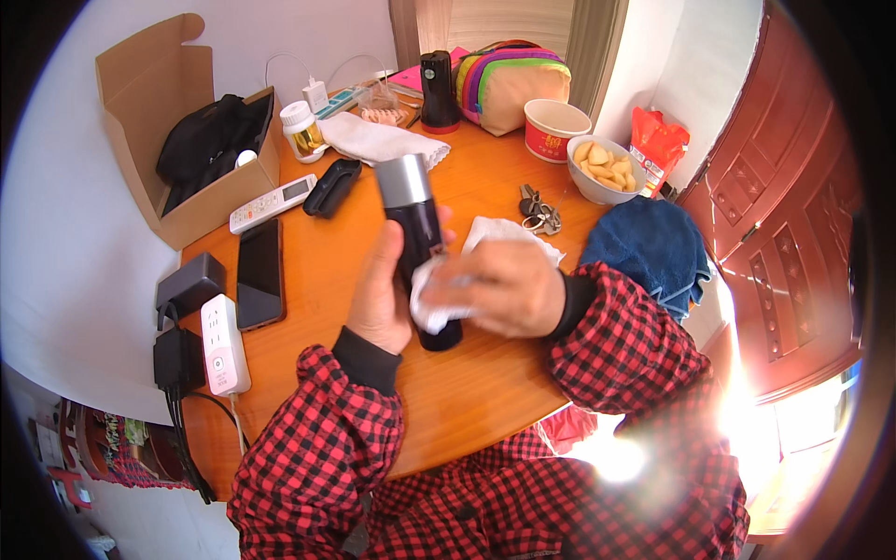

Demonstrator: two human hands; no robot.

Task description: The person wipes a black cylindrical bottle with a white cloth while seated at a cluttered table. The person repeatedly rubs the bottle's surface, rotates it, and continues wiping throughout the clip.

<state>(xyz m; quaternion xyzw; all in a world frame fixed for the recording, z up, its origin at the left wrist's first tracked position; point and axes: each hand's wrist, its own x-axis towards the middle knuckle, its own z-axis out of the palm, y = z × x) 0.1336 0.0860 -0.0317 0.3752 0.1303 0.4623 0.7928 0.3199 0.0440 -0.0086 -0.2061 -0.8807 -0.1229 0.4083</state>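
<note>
My left hand (383,294) grips a black vacuum flask (418,234) with a silver lid, tilted above the wooden table (462,413). Its fingers wrap behind the body and the thumb lies along the near side. Pressed against the flask's lower part is a wad of white tissue (435,299), pinched in my right hand (500,287), which is blurred. Another white cloth or tissue (514,231) lies flat behind the right hand. Just beyond it rests a bunch of keys (539,212).
At left are an open cardboard box (210,199), a remote control (273,203), a smartphone (260,273) and a power strip (225,343) with cables. Farther back stand a pill bottle (303,133), a black shaver-like device (439,94) and a paper tub (553,133). A bowl (595,189) of cut fruit and blue cloth (647,248) sit right.
</note>
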